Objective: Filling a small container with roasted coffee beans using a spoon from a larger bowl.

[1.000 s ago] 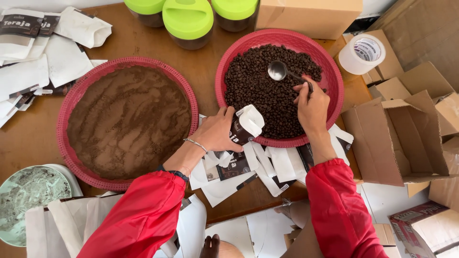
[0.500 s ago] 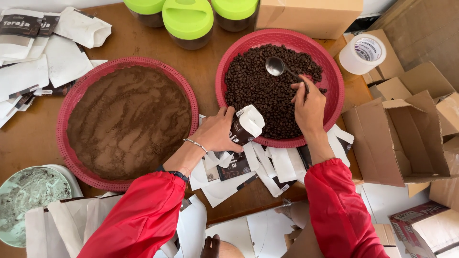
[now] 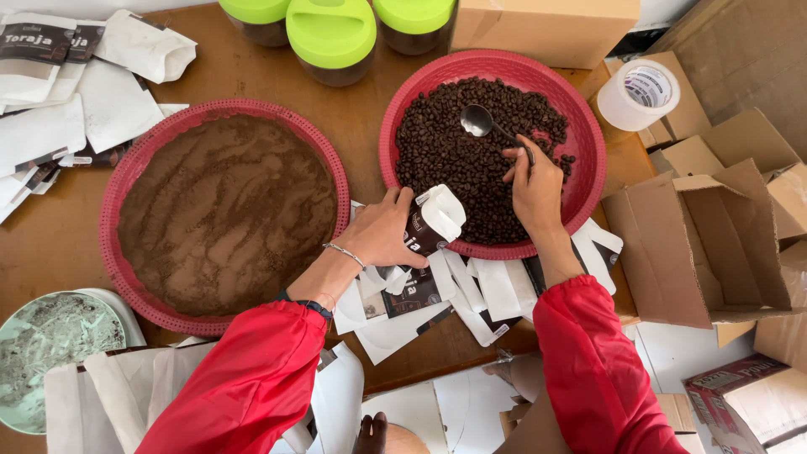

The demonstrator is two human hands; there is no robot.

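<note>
My left hand (image 3: 382,231) holds a small white and dark pouch (image 3: 433,220) upright, its mouth open, at the near rim of a red tray (image 3: 588,139) filled with dark roasted beans (image 3: 458,151). My right hand (image 3: 534,185) grips the handle of a metal spoon (image 3: 477,120), whose bowl rests empty above the beans. Both arms wear red sleeves. Several flat empty pouches (image 3: 420,298) lie under my wrists.
A second red tray (image 3: 113,252) of brown ground powder sits to the left. Green-lidded jars (image 3: 332,38) stand at the back, with a tape roll (image 3: 639,92) and open cardboard boxes (image 3: 706,244) on the right. More pouches (image 3: 59,92) lie at far left, a pale green plate (image 3: 42,353) below.
My right hand has slid the spoon slightly left and farther into the beans. The left hand and its pouch have stayed in place.
</note>
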